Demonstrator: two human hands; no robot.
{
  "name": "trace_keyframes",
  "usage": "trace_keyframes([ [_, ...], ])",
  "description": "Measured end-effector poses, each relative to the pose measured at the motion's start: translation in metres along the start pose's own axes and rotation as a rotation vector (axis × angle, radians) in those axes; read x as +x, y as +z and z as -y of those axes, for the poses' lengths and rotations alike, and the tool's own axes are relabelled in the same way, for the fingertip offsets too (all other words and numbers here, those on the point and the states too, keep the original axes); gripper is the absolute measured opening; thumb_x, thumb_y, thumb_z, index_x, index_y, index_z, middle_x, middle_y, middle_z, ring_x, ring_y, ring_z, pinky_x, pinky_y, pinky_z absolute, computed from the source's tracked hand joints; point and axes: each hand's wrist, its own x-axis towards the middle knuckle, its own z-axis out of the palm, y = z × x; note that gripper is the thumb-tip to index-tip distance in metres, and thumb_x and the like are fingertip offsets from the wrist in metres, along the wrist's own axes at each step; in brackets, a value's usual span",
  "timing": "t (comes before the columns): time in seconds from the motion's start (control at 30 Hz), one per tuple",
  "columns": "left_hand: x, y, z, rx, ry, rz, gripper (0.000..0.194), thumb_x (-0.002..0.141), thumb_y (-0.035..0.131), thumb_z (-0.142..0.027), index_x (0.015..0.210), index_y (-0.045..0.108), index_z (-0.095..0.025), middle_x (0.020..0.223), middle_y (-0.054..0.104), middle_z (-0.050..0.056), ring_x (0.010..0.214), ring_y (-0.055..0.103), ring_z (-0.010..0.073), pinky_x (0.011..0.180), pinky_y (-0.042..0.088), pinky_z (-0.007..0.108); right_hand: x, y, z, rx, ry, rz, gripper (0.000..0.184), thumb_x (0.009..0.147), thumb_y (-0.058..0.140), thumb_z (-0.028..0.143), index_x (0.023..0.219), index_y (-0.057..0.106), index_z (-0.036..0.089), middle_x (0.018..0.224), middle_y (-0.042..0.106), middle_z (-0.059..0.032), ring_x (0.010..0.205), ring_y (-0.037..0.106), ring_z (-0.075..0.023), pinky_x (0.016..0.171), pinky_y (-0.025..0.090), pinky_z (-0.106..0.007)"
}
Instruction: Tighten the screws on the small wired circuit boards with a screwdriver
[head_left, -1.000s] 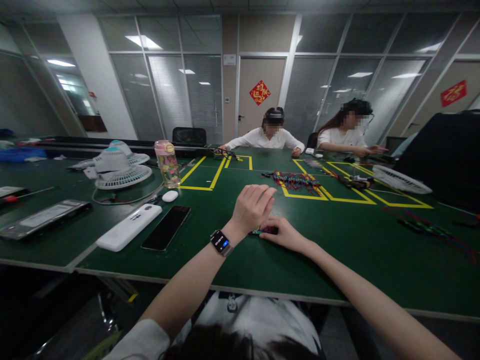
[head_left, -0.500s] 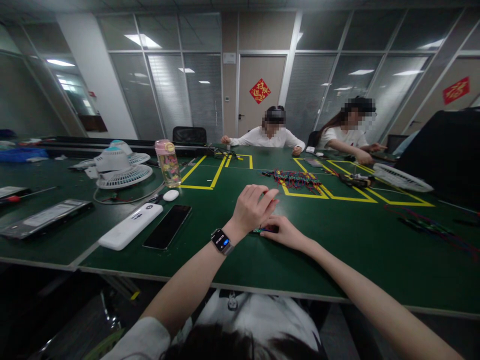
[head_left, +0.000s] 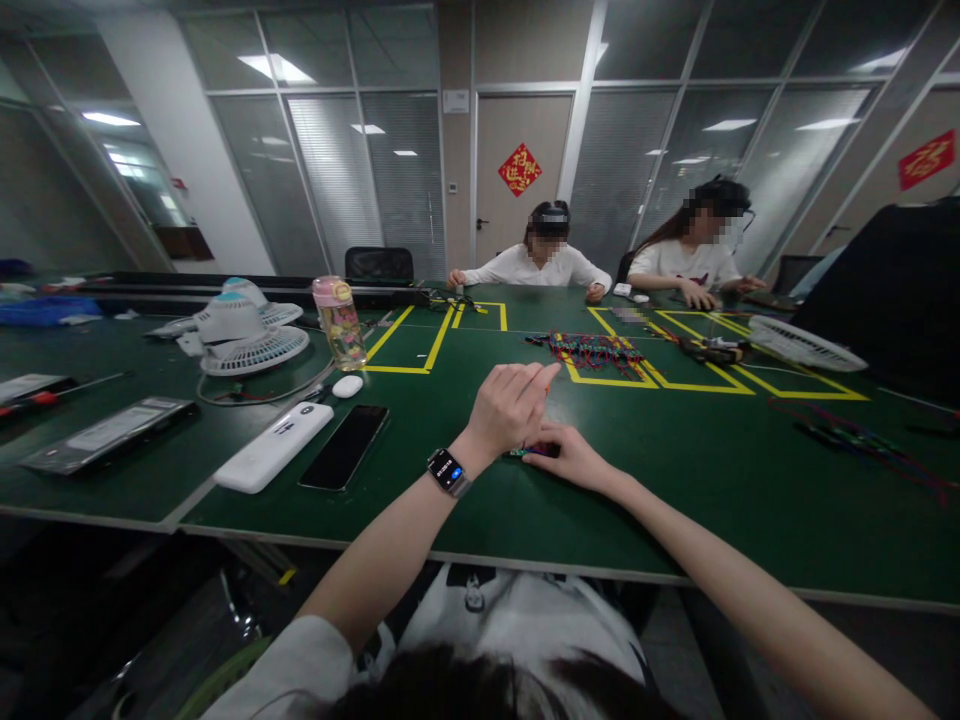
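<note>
My left hand (head_left: 510,405), with a watch (head_left: 448,472) on its wrist, is raised just above the table with its fingers curled together. A tiny orange-red spot shows by its fingertips; what it belongs to is hidden. Beneath it, my right hand (head_left: 574,455) rests on the table, fingers closed around a small green circuit board (head_left: 517,453). Most of the board is covered by the fingers. Beyond the hands lies a bundle of small boards with red and blue wires (head_left: 596,350).
On the left are a phone (head_left: 345,447), a white power bank (head_left: 274,448), a hard drive (head_left: 112,435), a bottle (head_left: 341,325) and a white fan (head_left: 255,350). More wired boards (head_left: 855,440) lie right, near a fan grille (head_left: 806,343). Two people sit across the table.
My left hand's fingers have drawn closer together, and the orange-red spot now shows there. My right hand stays at the board. The right-hand person across has raised their head and shifted a hand.
</note>
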Motion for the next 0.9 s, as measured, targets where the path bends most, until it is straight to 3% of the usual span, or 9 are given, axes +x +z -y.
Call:
trace_keyframes([
  [0.9,-0.0002,0.0025,-0.0033,-0.002,-0.060,0.052,0.035,0.092,0.036,-0.019,0.121,0.053,-0.011,0.103,0.062,0.011,0.093,0.056,0.0194,0.080,0.045,0.033,-0.0013,0.0014,-0.0017,-0.001,0.040,-0.009,0.022,0.080,0.065,0.037,0.083,0.073,0.017,0.067,0.062,-0.0025,0.060,0.053,-0.0136,0.057,0.044,-0.026],
])
